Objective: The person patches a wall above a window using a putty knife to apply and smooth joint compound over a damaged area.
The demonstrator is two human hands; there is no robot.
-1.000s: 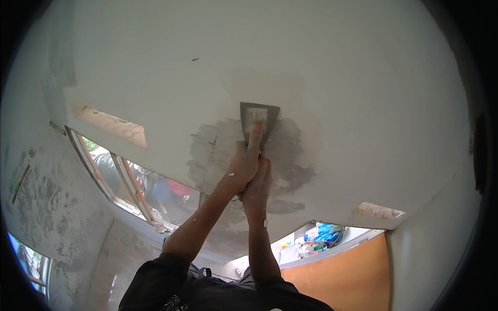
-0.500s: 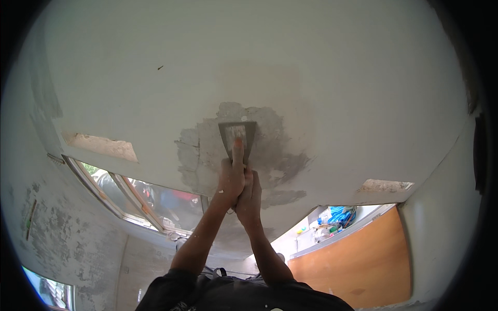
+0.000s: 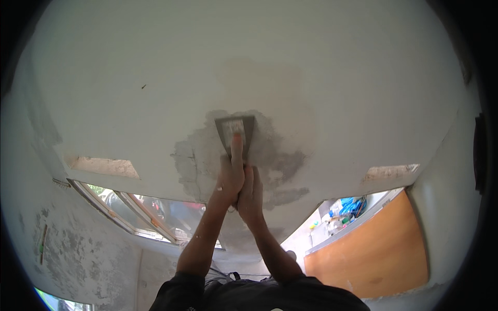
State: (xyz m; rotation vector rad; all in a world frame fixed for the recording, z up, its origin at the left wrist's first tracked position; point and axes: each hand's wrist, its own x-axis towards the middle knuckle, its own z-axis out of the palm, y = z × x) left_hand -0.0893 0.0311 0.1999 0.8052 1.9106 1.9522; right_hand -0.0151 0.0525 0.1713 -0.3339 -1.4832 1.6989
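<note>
A wide scraper (image 3: 249,133) is held near the middle of a pale wall (image 3: 363,93), its broad edge turned toward the wall's top. The handle is mostly covered by the hands, and the blade is laid over a rough grey patch (image 3: 280,155); how firmly it is pressed there cannot be told. The left hand (image 3: 230,177) is closed around the handle, with its thumb stretched upward and laid along the blade. The right hand (image 3: 251,193) is set close against the left one, just below and beside it, with its fingers drawn together; whether the handle or the left hand is gripped by it cannot be told. Both forearms are flecked with small pale spots.

The grey patch is crossed by a thin crack on its left side, and a faint tinted area is seen above it. A small dark mark (image 3: 143,86) is seen toward the wall's upper left. Two shallow recesses are cut near the lower edge: a left recess (image 3: 106,167) above the window (image 3: 168,213), and a right recess (image 3: 391,172) above a doorway. By the doorway an orange-brown door (image 3: 373,249) is seen, and a blue bundle (image 3: 351,206) is visible beyond it. The side wall (image 3: 72,254) at the left is blotched with grey.
</note>
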